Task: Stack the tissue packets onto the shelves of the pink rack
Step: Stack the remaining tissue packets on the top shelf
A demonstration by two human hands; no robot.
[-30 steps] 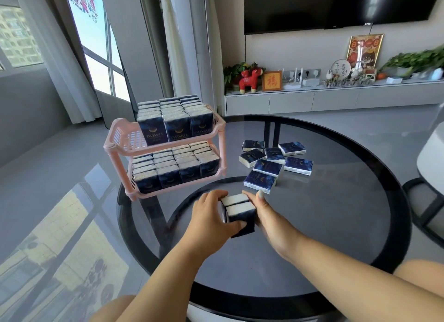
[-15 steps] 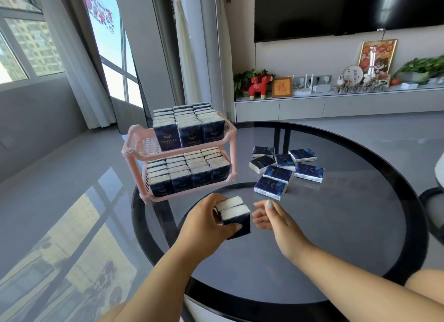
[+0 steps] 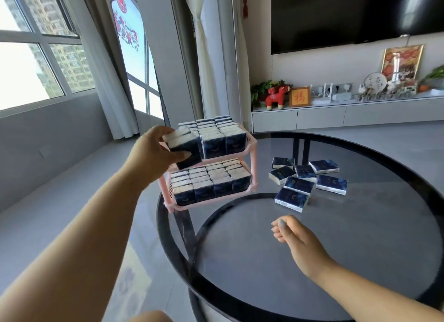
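Note:
The pink two-shelf rack [image 3: 253,153] stands at the left edge of the round glass table [image 3: 360,237]. Both shelves hold rows of upright dark-blue tissue packets. My left hand [image 3: 153,151] grips two stacked tissue packets [image 3: 182,146] at the left front of the top shelf, against the packets standing there. My right hand [image 3: 292,233] hovers over the table with loosely curled fingers, holding nothing. Several loose tissue packets [image 3: 305,177] lie flat on the table to the right of the rack.
A TV cabinet [image 3: 336,115] with a red toy horse [image 3: 276,97], frames and plants runs along the back wall under a black television [image 3: 348,14]. Windows and curtains are at the left. The grey floor shows through the glass.
My left hand has lifted the two packets from in front of me up and left to the rack's top shelf. My right hand let go of them and stays low over the table.

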